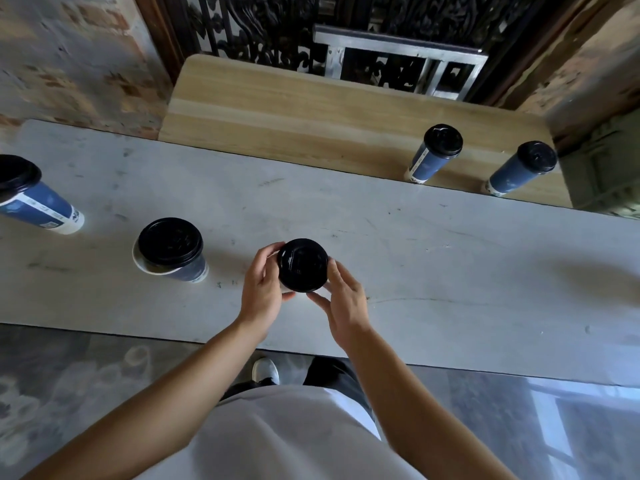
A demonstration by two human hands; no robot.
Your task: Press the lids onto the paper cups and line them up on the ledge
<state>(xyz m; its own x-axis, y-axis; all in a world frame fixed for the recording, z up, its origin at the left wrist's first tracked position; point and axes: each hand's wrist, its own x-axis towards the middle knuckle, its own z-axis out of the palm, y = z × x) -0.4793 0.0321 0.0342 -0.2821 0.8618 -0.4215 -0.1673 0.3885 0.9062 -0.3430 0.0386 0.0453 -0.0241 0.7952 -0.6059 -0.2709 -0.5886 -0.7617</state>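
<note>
Two lidded cups [436,154] already stand on the wooden ledge [294,109]. Nearer you than the ledge, on the worktop [450,258], your left hand [261,289] and right hand [344,306] grip the black lid [303,265], fingers [268,252] curled round its rim. You're likely seating it: press evenly, then carry the cup to the ledge.

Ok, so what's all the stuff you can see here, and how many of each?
Ledge cups: two, blue with black lids, right end of the ledge.
Counter cups: two, blue with black lids, left on the counter; the nearer one's lid sits crooked.
Held cup: one, black lid, middle of the counter.
Wooden ledge: one, light brown, behind the counter.
Counter: one, pale grey, across the middle.
Grille: one, black, at the back.
Shoe: one, white, on the floor.
Left hand: one, holding the held cup's left side.
Right hand: one, holding its right side.
</note>
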